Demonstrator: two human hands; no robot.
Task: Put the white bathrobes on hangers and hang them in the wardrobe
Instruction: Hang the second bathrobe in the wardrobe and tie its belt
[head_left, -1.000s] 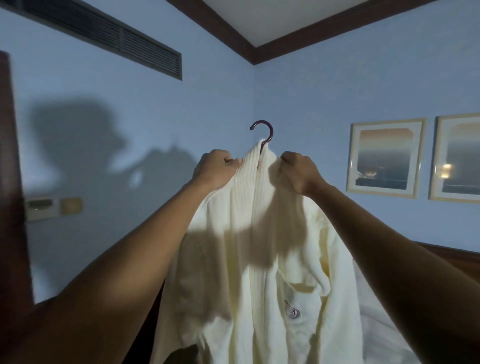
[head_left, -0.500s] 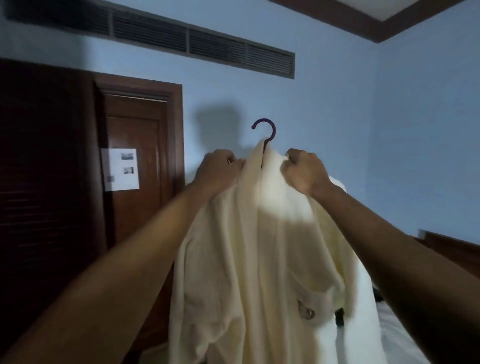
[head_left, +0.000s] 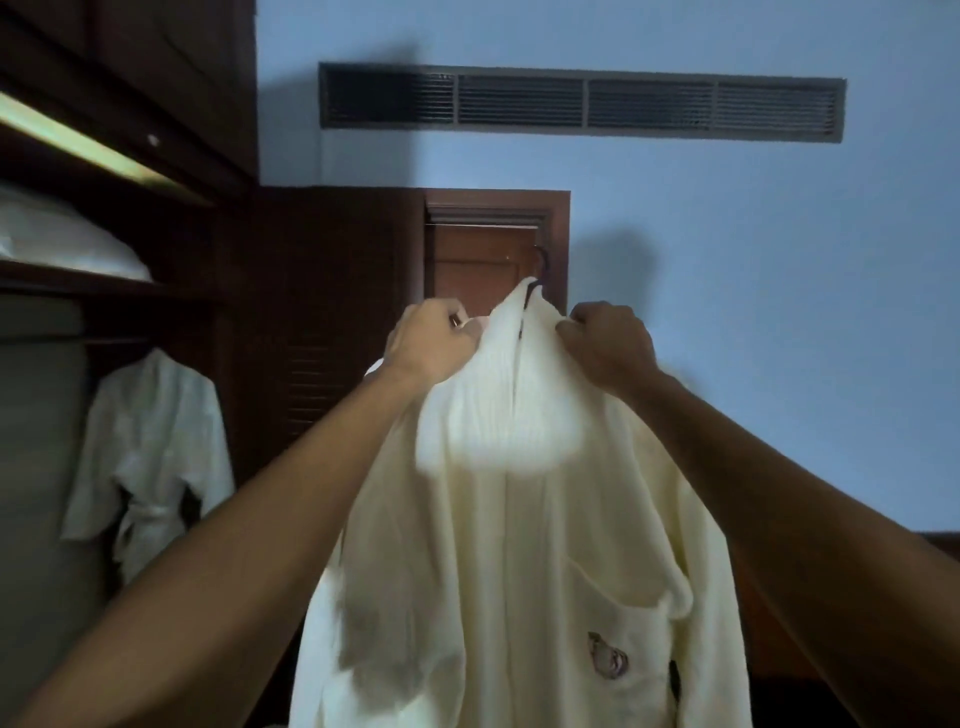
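Both arms reach up in front of the camera and hold a white bathrobe by its collar, out in the room and to the right of the wardrobe. The left hand has its fingers curled tight around the left side of the collar, with a small pale end of something showing at its fingertips; what that is cannot be told. The right hand pinches the right side of the collar, fingers bunched into the cloth. Between the two hands the collar rises to a peak, and the dark hook of a hanger sticks up out of it; the rest of the hanger is hidden inside the robe. The robe hangs straight down from the hands, its chest pocket bearing a small dark emblem. The wardrobe is open: a second bathrobe with a tied belt hangs inside it, and a pillow lies on the shelf above that robe, beneath a lit strip. To the right of the wardrobe stands a brown door, directly behind the hook, and a long vent grille sits high on the blue wall above the door.
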